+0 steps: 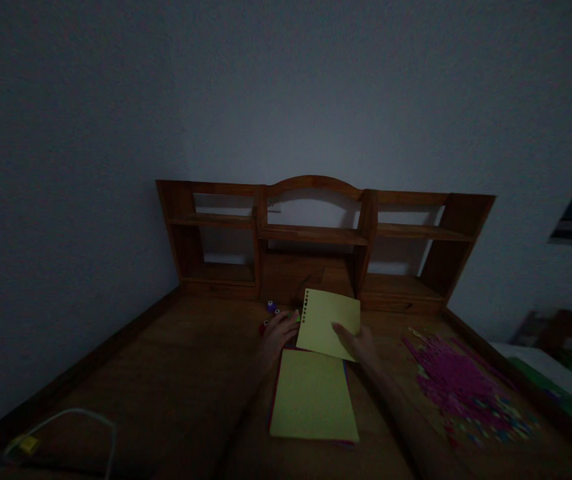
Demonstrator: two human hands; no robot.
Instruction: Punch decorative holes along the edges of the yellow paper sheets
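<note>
My right hand (361, 343) grips a loose yellow sheet of paper (329, 317) by its right side, thumb on top. A row of punched holes runs down the sheet's left edge. My left hand (281, 328) is just left of that edge, its fingers stretched out over several small round-topped objects, one of them purple (271, 306). A bit of green shows by the left fingertips; what it belongs to is hidden. Nearer to me lies a stack of yellow paper (313, 397), with red and blue edges showing beneath it. The held sheet partly overlaps the stack's far edge.
A wooden shelf unit (311, 233) stands along the desk's back, against the wall. On the right of the wooden desk (181, 373) lies a spread heap of pink strips and small coloured pieces (461, 380). A white cable (81, 411) curves at the lower left. The room is dim.
</note>
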